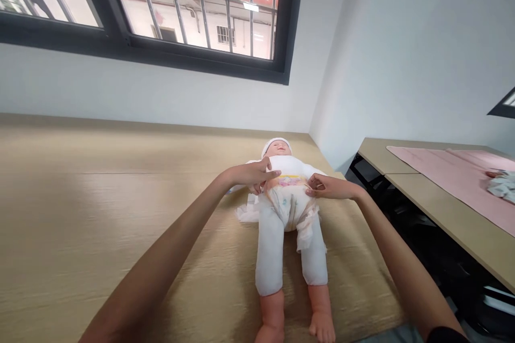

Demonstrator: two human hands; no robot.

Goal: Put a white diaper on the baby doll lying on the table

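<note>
A baby doll [270,268] in a white cap lies on its back on the wooden table, its bare feet towards me. Round its hips is a white diaper [292,204] with a yellow and pink band at the waist. My left hand [257,173] is at the left side of the waistband, thumb and fingers closed together at its edge. At the right side, my right hand [322,186] has its fingertips pinched on the diaper's edge. White loose material [248,211] spreads beside the left hip, and more hangs over the doll's right-hand thigh.
The wooden table [100,214] reaches to the wall under a barred window [201,5]. Across a dark gap on the right stands another table [434,193] with a pink cloth [454,177] and a crumpled pale cloth [502,185]. Grey fabric shows at the bottom edge.
</note>
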